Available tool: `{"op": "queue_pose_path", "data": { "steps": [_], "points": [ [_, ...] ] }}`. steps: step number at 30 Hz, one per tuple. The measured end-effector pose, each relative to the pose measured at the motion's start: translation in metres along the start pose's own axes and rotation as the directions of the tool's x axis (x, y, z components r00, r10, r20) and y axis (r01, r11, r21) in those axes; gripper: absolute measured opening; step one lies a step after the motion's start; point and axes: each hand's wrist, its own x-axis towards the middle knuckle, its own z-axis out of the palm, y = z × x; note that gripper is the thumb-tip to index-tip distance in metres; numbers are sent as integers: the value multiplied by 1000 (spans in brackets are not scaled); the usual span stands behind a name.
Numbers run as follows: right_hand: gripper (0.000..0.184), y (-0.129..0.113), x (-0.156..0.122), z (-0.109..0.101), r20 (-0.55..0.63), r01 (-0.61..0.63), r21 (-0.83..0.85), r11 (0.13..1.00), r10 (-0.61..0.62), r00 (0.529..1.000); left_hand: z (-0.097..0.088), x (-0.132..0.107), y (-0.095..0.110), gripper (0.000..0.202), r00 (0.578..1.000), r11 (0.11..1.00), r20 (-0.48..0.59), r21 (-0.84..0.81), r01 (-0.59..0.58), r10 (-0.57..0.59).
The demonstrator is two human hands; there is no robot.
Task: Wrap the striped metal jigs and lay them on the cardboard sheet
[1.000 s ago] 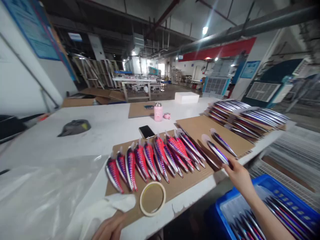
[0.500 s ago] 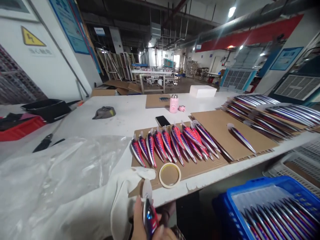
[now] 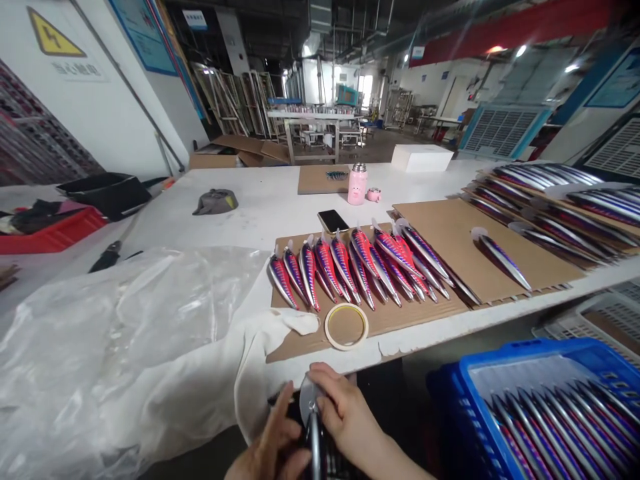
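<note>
While the white table [image 3: 250,230] sweeps across the view from nine o'clock to three, a clear plastic sheet [image 3: 165,287] lies crumpled on it between eight and nine. The blue crate [image 3: 520,352], at four o'clock and lower than the tabletop, holds a slanting row of shiny lures [image 3: 550,427]. A stack of cardboard layers bearing more lures stands close to three o'clock. Nearer the hub, also towards three, lies a brown cardboard sheet [image 3: 440,230] with a single lure [image 3: 503,261] on it. Between seven and eight, white cloth [image 3: 200,393] drapes over the table's near edge.

Both hands meet at six o'clock, just off that edge. The right hand [image 3: 345,407] grasps the clear-lipped end of the held lure [image 3: 315,440], thumb bent against it. The left hand [image 3: 275,440] lies along the lure's left side, index finger raised; I cannot tell whether its other fingers grip. Red-striped lures [image 3: 343,263] overlap in a row just below the hub. A pink bottle [image 3: 357,185] stands at one o'clock, a phone [image 3: 333,221] lies just past twelve, and a tape ring [image 3: 345,347] lies between five and six.
</note>
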Motion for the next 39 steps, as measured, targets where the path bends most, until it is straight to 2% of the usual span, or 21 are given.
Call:
{"op": "queue_pose_path", "data": {
  "steps": [2, 4, 8, 11, 14, 17, 20, 22, 24, 25, 26, 31, 35, 36, 39],
  "points": [
    [46, -2, -1, -2, 12, 7, -2, 1000, -7, 1000, -17, 16, 0, 57, 998, 992, -60, 125, -26, 34],
    [48, -6, -1, -6, 21, 36, 4, 999, -36, 999, -24, 31, 3, 55, 995, 985, -50, 155, -79, 88],
    [57, -17, 3, -17, 69, 117, 44, 992, -120, 990, -18, 50, 10, 57, 990, 980, 52, 141, -140, 133],
    [58, -22, 7, -25, 132, 105, 36, 994, -108, 985, -14, 52, 8, 56, 990, 991, 118, 101, -84, 72],
    [50, -20, 11, -28, 157, 53, -2, 999, -52, 986, -10, 49, 5, 56, 992, 1000, 128, 20, -15, 13],
    [31, -16, 13, -25, 139, 6, -36, 999, -1, 990, -4, 42, 2, 57, 997, 997, 71, -76, 6, -1],
    [25, -12, 14, -20, 93, 20, -73, 997, -13, 996, 1, 36, 3, 55, 1000, 991, -24, -136, 9, -13],
    [25, -11, 14, -18, 82, 29, -99, 995, -21, 996, -2, 34, 8, 42, 994, 993, -105, -115, 2, -14],
    [25, -11, 14, -17, 87, 19, -112, 993, -9, 996, -8, 34, 14, 19, 988, 998, -153, -56, -11, 3],
    [26, -11, 14, -17, 90, 10, -113, 994, 0, 996, -12, 35, 18, 10, 989, 999, -148, -39, -21, 15],
    [26, -11, 13, -18, 92, 2, -113, 994, 9, 996, -16, 36, 22, 9, 992, 999, -122, -42, -26, 20],
    [26, -13, 14, -19, 97, -12, -117, 993, 23, 995, -22, 39, 25, 15, 997, 996, 71, -82, 18, -12],
    [27, -15, 15, -20, 108, -1, -107, 994, 13, 994, -17, 40, 15, 40, 994, 998, 90, -21, 60, -58],
    [27, -15, 15, -20, 110, -2, -108, 994, 14, 994, -17, 40, 15, 36, 991, 996, 101, -1, 85, -84],
    [25, -15, 16, -20, 112, 1, -120, 993, 13, 994, -18, 43, 21, 8, 982, 988, 127, 89, 125, -136]
  ]
}}
